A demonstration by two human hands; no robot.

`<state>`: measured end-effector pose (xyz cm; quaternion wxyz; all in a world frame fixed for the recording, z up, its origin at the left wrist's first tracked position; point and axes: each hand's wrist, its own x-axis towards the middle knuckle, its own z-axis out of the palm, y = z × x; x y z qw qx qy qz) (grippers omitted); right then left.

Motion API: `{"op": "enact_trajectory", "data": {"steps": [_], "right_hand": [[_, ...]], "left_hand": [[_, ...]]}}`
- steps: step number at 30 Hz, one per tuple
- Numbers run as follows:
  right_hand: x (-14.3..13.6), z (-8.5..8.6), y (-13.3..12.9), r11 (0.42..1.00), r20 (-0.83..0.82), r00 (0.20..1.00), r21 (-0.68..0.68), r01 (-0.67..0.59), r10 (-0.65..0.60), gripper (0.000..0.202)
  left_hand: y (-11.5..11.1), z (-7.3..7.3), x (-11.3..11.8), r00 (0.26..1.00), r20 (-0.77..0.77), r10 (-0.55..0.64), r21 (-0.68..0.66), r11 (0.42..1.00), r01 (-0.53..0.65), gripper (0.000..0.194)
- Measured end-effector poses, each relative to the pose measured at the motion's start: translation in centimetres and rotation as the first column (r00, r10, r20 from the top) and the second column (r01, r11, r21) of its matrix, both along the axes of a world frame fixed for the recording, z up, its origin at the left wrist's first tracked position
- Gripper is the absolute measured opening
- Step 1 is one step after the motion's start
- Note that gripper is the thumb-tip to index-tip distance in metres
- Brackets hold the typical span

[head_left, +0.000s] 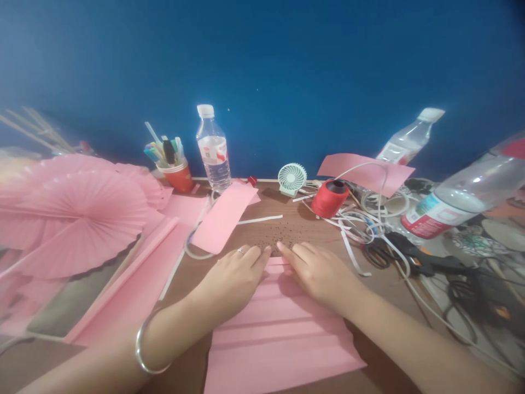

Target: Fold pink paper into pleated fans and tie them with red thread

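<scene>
Pink sheet point(283, 345) lay on worktop point(266, 203), creased crosswise; left hand point(235, 276) and right hand point(322, 273), fingers curled, met at its folded far edge, pinch could not be told; step apparently pleating; next move seemingly called for even pressing along fold

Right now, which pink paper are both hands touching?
The creased sheet at the front: the left hand and right hand are on its far end. The pink piece by the upright bottle and pink strip by the red spool are untouched.
</scene>
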<state>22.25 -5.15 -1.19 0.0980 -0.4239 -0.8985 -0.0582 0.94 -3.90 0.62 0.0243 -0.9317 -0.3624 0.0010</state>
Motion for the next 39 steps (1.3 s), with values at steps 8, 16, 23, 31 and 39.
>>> {"op": "enact_trajectory", "data": {"steps": [8, 16, 23, 31, 39], "right_hand": [[0.3, 0.9, 0.2, 0.999, -0.005, 1.0, -0.032, 0.01, -0.011, 0.037], [0.3, 1.4, 0.1, 0.995, -0.01, 0.999, -0.089, 0.038, -0.039, 0.016], [-0.3, 2.4, -0.3, 0.992, -0.069, 0.998, -0.124, 0.001, -0.009, 0.017], [-1.0, 2.5, -0.6, 0.981, -0.162, 0.986, -0.194, 0.01, -0.042, 0.02], [-1.3, 2.2, -0.3, 0.977, -0.235, 0.97, -0.213, 0.014, -0.065, 0.018]], "left_hand": [[-0.2, 0.1, -0.1, 1.0, -0.01, -0.02, 0.047, 0.999, 0.02, 0.057], [-0.2, 0.6, -0.1, 1.0, 0.025, -0.011, -0.044, 0.999, 0.012, 0.046], [0.0, 0.9, 0.5, 0.998, 0.05, -0.029, -0.167, 0.985, 0.037, 0.024], [0.0, 1.1, 0.7, 0.989, 0.145, 0.018, -0.154, 0.988, 0.005, 0.024], [0.1, 1.7, 0.9, 0.995, 0.076, 0.071, -0.185, 0.981, -0.055, 0.029]]}}
